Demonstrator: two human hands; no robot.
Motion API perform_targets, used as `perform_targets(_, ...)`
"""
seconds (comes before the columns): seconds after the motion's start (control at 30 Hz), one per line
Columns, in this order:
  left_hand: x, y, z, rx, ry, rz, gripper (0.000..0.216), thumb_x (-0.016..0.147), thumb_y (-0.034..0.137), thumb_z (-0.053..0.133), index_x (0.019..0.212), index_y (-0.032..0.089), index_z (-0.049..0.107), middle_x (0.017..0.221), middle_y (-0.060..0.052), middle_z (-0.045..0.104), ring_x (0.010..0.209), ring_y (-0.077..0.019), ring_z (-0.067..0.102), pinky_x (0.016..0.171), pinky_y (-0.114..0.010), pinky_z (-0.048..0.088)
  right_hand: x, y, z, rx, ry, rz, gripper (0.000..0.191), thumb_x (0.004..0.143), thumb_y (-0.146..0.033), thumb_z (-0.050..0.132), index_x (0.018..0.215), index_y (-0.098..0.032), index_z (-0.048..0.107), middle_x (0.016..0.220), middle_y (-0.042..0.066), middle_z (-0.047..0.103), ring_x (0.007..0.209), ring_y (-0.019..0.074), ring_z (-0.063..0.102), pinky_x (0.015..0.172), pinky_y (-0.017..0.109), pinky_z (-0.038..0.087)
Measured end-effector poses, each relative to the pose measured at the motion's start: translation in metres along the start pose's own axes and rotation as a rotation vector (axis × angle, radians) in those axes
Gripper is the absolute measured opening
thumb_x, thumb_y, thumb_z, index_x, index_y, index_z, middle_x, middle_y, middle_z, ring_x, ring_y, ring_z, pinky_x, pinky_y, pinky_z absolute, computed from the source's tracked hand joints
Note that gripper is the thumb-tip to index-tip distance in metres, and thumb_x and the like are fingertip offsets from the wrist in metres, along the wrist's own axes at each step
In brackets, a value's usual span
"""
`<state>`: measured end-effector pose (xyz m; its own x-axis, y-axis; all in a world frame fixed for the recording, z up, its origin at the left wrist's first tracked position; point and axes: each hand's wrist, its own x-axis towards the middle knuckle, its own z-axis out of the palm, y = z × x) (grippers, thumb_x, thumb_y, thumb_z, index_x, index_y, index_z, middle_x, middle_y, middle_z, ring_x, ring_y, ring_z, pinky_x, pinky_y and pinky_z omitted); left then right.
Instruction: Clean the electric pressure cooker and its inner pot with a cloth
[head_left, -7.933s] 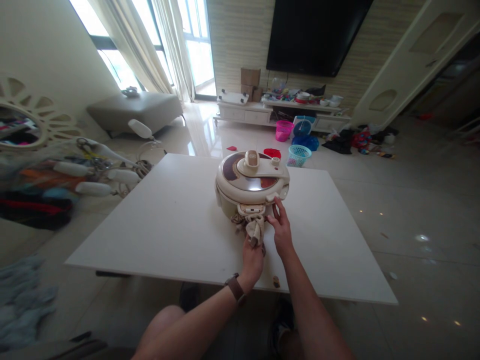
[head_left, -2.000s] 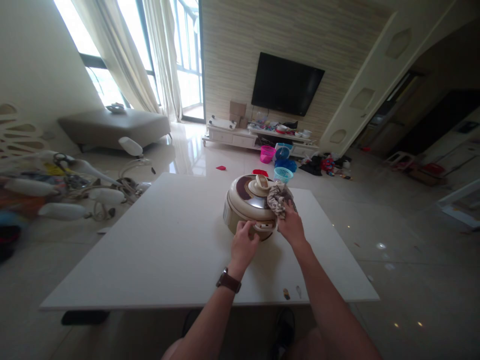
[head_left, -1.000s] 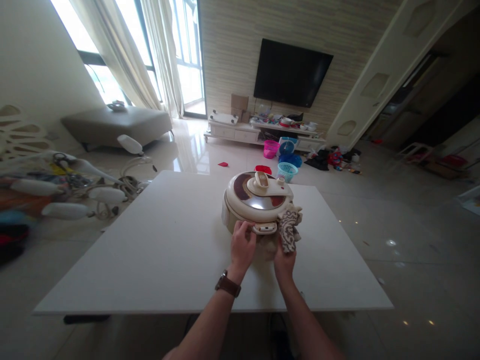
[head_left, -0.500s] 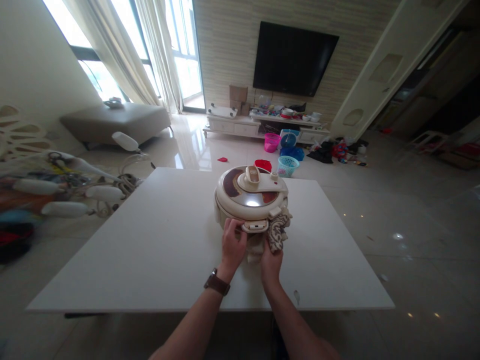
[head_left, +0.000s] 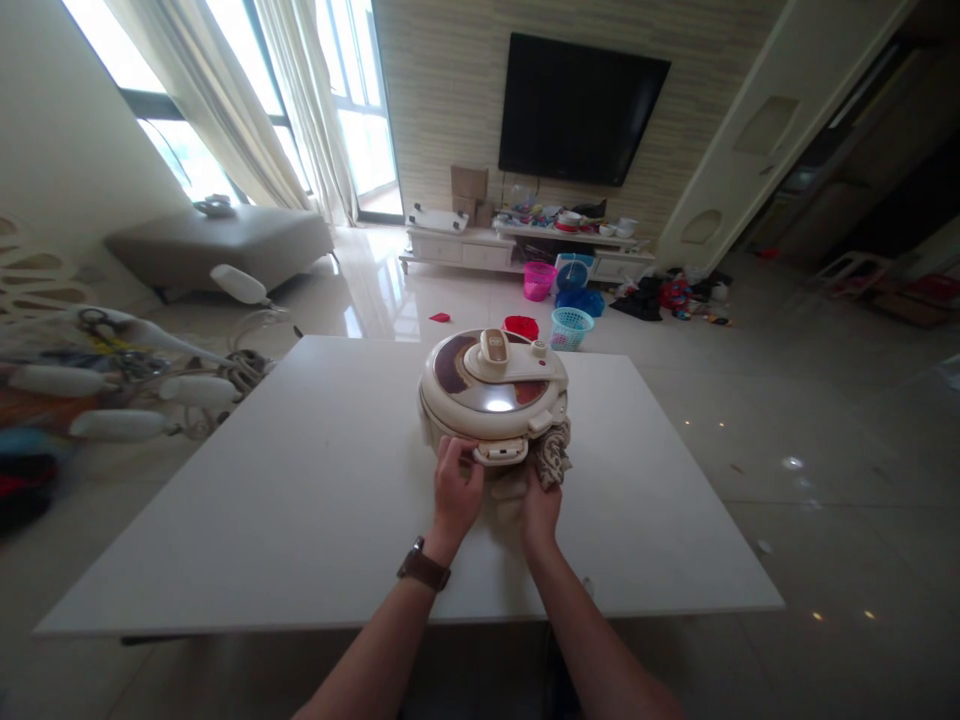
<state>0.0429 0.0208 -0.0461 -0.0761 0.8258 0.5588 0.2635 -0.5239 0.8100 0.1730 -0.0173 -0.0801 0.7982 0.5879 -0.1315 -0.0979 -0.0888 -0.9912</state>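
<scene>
A cream electric pressure cooker point(head_left: 450, 408) with a brown-patterned lid stands on the white table point(head_left: 300, 520), its lid down. My left hand point(head_left: 457, 490) rests against the cooker's near side, its bent fingers on the left end of the protruding cream side piece point(head_left: 501, 452). Just right of that piece, my right hand point(head_left: 541, 508) is closed on a brown-and-white patterned cloth point(head_left: 553, 455), pressed to the cooker's side. Part of the cloth hangs below the piece, and my right fingertips are hidden behind it.
A small clear object point(head_left: 588, 586) lies near the table's front edge. Beyond the table are a turquoise basket point(head_left: 571, 328), a red container point(head_left: 521, 327) and a pink basket point(head_left: 539, 281) on the floor. A white lamp-like fixture point(head_left: 202, 390) stands at the left.
My right hand and the cloth have shifted slightly up under the side piece, with less cloth hanging down. My left hand keeps its place on the cooker. The view has turned slightly.
</scene>
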Motion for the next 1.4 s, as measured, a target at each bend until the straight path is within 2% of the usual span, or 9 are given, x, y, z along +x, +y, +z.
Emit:
perform_targets(0.17,-0.001,0.001,0.000,0.000,-0.003,-0.020,0.024,0.084,0.002,0.057,0.097,0.022,0.064,0.097,-0.002,0.058,0.080,-0.0142,0.063,0.065,-0.023,0.055,-0.002,0.019,0.008,0.071,-0.002,0.095,0.069,0.078,-0.058,0.074,0.131,-0.014,0.074,0.135,0.016,0.077,0.132,0.0321,0.068,0.112,0.044,0.054)
perform_targets(0.33,0.000,0.002,0.000,-0.006,-0.006,-0.031,0.022,0.083,0.003,0.058,0.095,0.022,0.064,0.097,-0.003,0.058,0.080,-0.0147,0.062,0.066,-0.024,0.055,0.004,0.020,0.006,0.098,0.015,0.137,0.073,0.075,-0.058,0.077,0.131,-0.011,0.074,0.136,0.017,0.076,0.130,0.0330,0.069,0.111,0.046,0.054)
perform_targets(0.6,0.000,0.002,0.002,-0.010,0.003,-0.021,0.022,0.084,0.003,0.058,0.095,0.021,0.063,0.097,-0.002,0.057,0.081,-0.0136,0.062,0.067,-0.022,0.055,0.003,0.018,0.005,0.108,0.036,0.157,0.072,0.070,-0.056,0.077,0.127,-0.012,0.075,0.131,0.017,0.078,0.127,0.0344,0.070,0.110,0.046,0.053)
perform_targets(0.8,-0.001,0.001,-0.001,-0.006,-0.026,-0.012,0.025,0.084,0.001,0.055,0.097,0.021,0.063,0.098,-0.002,0.057,0.081,-0.0137,0.062,0.067,-0.023,0.055,0.002,0.018,0.006,0.083,0.049,0.145,0.067,0.072,-0.056,0.075,0.123,-0.012,0.077,0.126,0.017,0.080,0.124,0.0346,0.071,0.105,0.045,0.055)
perform_targets(1.17,0.000,-0.001,0.002,0.002,0.002,-0.017,0.024,0.082,0.002,0.056,0.095,0.022,0.062,0.097,-0.002,0.057,0.080,-0.0143,0.061,0.067,-0.024,0.055,0.005,0.021,0.004,0.119,0.012,0.151,0.075,0.070,-0.057,0.078,0.129,-0.012,0.074,0.133,0.017,0.077,0.127,0.0337,0.070,0.110,0.046,0.054)
perform_targets(1.4,0.000,-0.001,0.002,-0.009,0.002,-0.007,0.023,0.083,0.003,0.056,0.096,0.022,0.062,0.097,-0.002,0.056,0.079,-0.0136,0.061,0.067,-0.023,0.054,0.003,0.017,0.006,0.099,0.035,0.149,0.070,0.072,-0.055,0.074,0.127,-0.012,0.075,0.130,0.016,0.078,0.125,0.0332,0.071,0.108,0.046,0.055)
